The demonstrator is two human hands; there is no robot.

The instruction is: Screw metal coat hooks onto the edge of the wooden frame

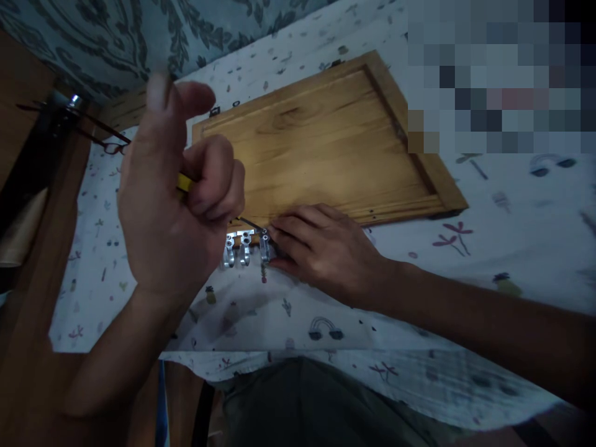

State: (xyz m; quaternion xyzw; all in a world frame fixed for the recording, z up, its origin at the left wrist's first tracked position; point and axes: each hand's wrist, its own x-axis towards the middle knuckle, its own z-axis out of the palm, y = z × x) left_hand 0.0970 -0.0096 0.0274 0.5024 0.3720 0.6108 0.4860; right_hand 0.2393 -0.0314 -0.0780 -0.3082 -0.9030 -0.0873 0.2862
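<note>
The left hand [170,198] gripped a yellow-handled screwdriver [185,182], its tip at the rightmost of 3 metal fittings [245,242] near mid-frame, by the wooden panel [316,143]; the right hand [328,251] touched that fitting, grip unclear.

A head-worn camera looks forward and down at the hands [333,251] from close.

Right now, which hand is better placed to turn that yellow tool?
Probably the left hand: it grips the yellow tool, whose thin shaft seems to reach a metal fitting. The right hand is beside that fitting.
</note>
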